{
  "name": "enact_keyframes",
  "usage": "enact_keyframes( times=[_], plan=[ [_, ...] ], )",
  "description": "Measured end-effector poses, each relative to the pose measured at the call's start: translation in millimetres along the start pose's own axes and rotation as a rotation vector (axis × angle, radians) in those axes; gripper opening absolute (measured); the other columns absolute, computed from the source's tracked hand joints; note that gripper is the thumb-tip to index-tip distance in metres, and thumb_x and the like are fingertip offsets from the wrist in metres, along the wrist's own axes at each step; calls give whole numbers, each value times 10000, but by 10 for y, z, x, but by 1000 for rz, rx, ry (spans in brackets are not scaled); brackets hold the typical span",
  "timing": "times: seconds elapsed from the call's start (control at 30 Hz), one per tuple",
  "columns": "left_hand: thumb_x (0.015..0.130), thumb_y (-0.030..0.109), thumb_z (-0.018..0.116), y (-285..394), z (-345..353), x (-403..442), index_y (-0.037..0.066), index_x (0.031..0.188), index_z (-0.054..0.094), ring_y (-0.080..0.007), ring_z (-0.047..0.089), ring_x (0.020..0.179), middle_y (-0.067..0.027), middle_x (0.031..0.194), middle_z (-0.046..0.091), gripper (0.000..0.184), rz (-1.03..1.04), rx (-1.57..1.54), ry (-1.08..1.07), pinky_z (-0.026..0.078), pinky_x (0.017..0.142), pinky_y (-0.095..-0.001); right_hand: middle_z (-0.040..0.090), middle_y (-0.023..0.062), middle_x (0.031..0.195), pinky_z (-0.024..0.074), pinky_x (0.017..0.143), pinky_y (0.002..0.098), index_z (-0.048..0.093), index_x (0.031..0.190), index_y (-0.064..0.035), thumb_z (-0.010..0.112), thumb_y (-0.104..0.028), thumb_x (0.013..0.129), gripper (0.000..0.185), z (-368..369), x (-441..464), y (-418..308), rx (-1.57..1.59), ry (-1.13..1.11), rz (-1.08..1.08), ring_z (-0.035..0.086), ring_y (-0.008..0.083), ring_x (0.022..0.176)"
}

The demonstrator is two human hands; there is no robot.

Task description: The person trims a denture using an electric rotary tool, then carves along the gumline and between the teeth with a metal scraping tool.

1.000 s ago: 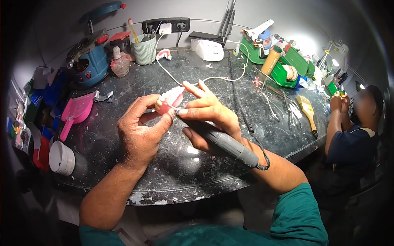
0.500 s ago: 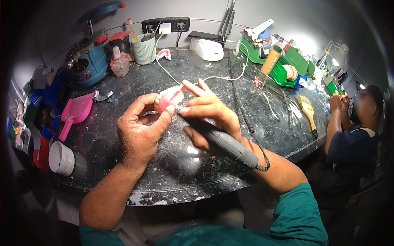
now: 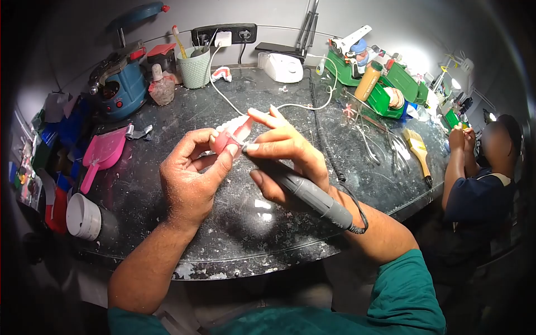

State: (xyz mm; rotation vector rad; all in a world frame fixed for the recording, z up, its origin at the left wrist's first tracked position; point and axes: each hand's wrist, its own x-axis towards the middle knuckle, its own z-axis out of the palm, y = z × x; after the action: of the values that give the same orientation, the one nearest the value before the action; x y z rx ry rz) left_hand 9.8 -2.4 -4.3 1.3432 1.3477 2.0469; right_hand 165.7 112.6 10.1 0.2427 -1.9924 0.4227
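A pink denture with white teeth (image 3: 234,132) is pinched between the thumb and fingers of my left hand (image 3: 192,162), above the dark, dusty worktable (image 3: 245,234). My right hand (image 3: 290,153) grips a dark grey rotary handpiece (image 3: 307,195), its thumb underneath and some fingers raised. The handpiece's tip is at the denture's near right side, close to my left thumb; whether it touches is too small to tell. A coiled black cord runs from the handpiece's rear end.
A pink dustpan (image 3: 106,149) and a white tub (image 3: 84,216) lie left. Behind stand a blue machine (image 3: 118,89), a green cup (image 3: 194,70) and a white device (image 3: 282,67). Green boxes (image 3: 385,100), pliers and a brush (image 3: 417,149) are right, with a co-worker (image 3: 483,173) beyond.
The denture has turned and tilted in my left hand, so more of its pink near side shows. My left thumb has moved slightly, and my right hand has barely shifted.
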Motion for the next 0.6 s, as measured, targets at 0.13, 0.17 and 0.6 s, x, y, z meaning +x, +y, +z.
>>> enact_keyframes(
  times=[0.13,0.17,0.6],
  plan=[
    [868,-10,759,9,9,5,-8,1084,657,-110,662,961,-42,1025,678,239,18,9,12,568,875,-266,668,96,1032,376,1124,563,615,1135,-59,753,27,763,406,82,-48,60,65,173,57,641,342,1210],
    [868,-10,759,2,8,4,-8,1084,657,-110,662,961,-42,1025,678,239,19,8,14,568,875,-266,671,99,1038,391,1110,561,621,1123,-58,747,31,767,389,85,-53,71,90,201,83,644,339,1207],
    [862,-53,741,-27,-29,21,-12,1124,662,-144,652,1040,-61,1082,672,277,62,55,-14,563,938,-304,646,105,997,339,1137,614,627,1099,-63,734,39,758,372,20,-24,9,62,70,71,641,361,1200]
  ],
)
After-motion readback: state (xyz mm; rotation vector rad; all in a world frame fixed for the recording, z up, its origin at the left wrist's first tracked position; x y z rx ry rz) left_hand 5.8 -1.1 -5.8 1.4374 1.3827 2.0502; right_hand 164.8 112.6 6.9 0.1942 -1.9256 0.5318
